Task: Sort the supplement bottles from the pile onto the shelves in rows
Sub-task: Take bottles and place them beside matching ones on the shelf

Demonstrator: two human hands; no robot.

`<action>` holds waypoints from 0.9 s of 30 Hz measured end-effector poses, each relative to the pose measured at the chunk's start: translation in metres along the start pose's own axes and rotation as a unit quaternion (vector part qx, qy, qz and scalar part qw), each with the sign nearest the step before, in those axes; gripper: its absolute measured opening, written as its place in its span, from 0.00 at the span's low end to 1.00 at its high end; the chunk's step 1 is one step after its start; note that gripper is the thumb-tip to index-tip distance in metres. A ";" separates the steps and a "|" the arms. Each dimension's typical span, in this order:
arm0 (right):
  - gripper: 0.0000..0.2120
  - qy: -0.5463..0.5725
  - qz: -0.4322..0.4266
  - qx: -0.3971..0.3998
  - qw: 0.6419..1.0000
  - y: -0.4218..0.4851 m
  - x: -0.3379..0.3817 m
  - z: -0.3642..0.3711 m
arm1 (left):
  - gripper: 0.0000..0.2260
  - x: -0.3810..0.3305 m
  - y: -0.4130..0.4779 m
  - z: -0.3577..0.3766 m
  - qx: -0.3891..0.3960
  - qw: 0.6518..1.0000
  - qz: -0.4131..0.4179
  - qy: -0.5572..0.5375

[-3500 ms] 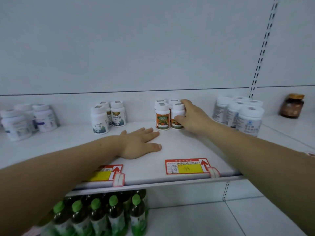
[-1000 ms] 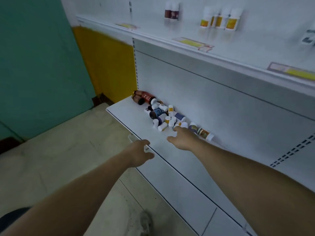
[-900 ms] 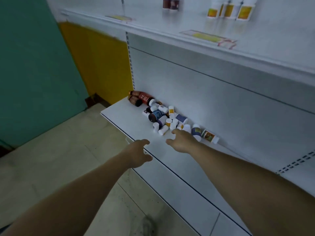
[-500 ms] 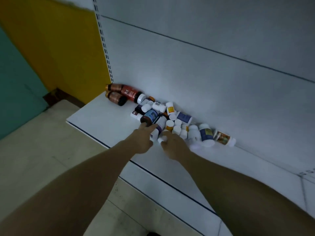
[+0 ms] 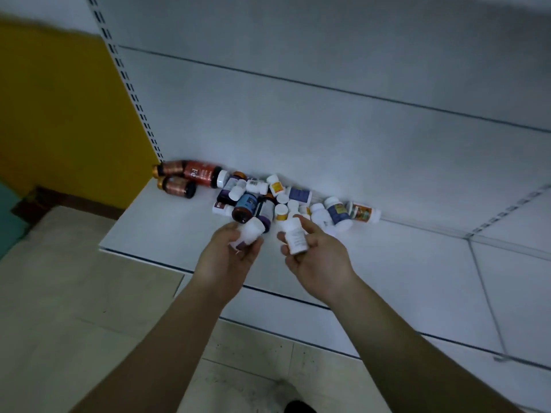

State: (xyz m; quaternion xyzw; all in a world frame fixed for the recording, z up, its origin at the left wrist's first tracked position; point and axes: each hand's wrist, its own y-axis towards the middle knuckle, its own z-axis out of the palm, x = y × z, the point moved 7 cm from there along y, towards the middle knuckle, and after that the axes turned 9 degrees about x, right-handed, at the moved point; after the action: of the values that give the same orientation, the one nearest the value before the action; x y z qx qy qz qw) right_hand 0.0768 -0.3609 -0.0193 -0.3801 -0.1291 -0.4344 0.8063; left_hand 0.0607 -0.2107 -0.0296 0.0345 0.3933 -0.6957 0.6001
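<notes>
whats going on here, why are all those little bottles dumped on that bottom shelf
A person is sorting supplement bottles out of a pile on a low white shelf. Their left hand grips a white bottle with a purple label, and their right hand grips a white bottle with grey print, both held in front of the pile. The other bottles lie jumbled against the back panel. The display shelves are out of view.

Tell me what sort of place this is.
Probably a shop or pharmacy aisle being stocked: a slotted upright beside a white back panel, and a low shelf carrying a pile of supplement bottles.
</notes>
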 end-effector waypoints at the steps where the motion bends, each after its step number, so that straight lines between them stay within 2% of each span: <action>1: 0.12 0.010 -0.004 0.017 1.000 -0.020 0.002 0.015 | 0.06 -0.005 -0.022 0.008 0.017 1.000 -0.004 -0.003; 4: 0.09 -0.007 -0.053 0.060 0.997 -0.074 0.014 0.059 | 0.09 -0.024 -0.080 0.032 0.071 0.997 -0.011 -0.005; 8: 0.10 -0.041 -0.109 0.075 0.990 -0.131 0.022 0.102 | 0.22 -0.050 -0.145 0.063 0.173 0.985 -0.021 -0.001; 13: 0.11 0.033 -0.159 0.115 0.980 -0.191 0.025 0.139 | 0.20 -0.074 -0.203 0.094 0.258 0.965 -0.002 0.057; 16: 0.12 0.028 -0.211 0.130 0.968 -0.223 0.039 0.156 | 0.12 -0.083 -0.229 0.115 0.286 0.952 0.040 0.105; 20: 0.13 -0.063 -0.309 0.135 0.939 -0.263 0.082 0.172 | 0.13 -0.093 -0.255 0.160 0.328 0.929 0.083 0.147; 23: 0.13 -0.142 -0.378 0.137 0.905 -0.294 0.125 0.183 | 0.12 -0.095 -0.273 0.204 0.372 0.913 0.099 0.132; 27: 0.14 -0.204 -0.440 0.134 0.864 -0.327 0.182 0.190 | 0.16 -0.088 -0.285 0.257 0.407 0.894 0.126 0.135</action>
State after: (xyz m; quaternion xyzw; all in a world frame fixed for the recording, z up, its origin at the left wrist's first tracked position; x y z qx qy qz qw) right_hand -0.0542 -0.4417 0.3710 -0.2521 -0.5019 -0.6350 0.5304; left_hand -0.0513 -0.2994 0.3375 0.4188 0.1453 -0.7022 0.5572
